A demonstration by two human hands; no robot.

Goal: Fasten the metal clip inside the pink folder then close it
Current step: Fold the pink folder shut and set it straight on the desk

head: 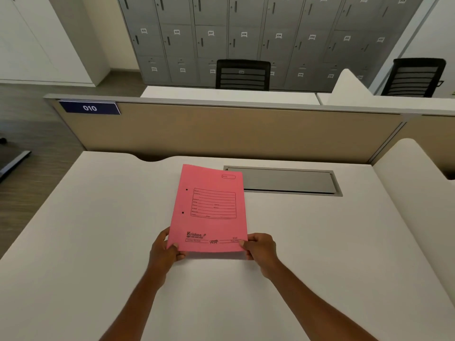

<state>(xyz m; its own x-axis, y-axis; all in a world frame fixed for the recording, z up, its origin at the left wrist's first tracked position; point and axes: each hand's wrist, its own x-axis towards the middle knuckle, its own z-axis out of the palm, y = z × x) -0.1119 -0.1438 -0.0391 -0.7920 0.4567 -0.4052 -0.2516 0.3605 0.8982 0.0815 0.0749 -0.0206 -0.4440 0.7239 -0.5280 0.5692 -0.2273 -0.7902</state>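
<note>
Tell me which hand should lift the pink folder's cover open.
Probably the right hand: it pinches the pink folder at the free edge, while the left hand holds the corner by the punched spine side.

The folder (211, 210) lies closed near the middle of the desk (98, 230). The left hand (163, 252) holds its corner at 7 o'clock, the right hand (258, 249) its corner at 5 o'clock. A cable tray (288, 181) sits at 2 o'clock, just beside the folder. At 12 o'clock, behind the desk, stands a partition (221, 131); beyond it a chair (242, 75) and lockers (246, 33).
</note>
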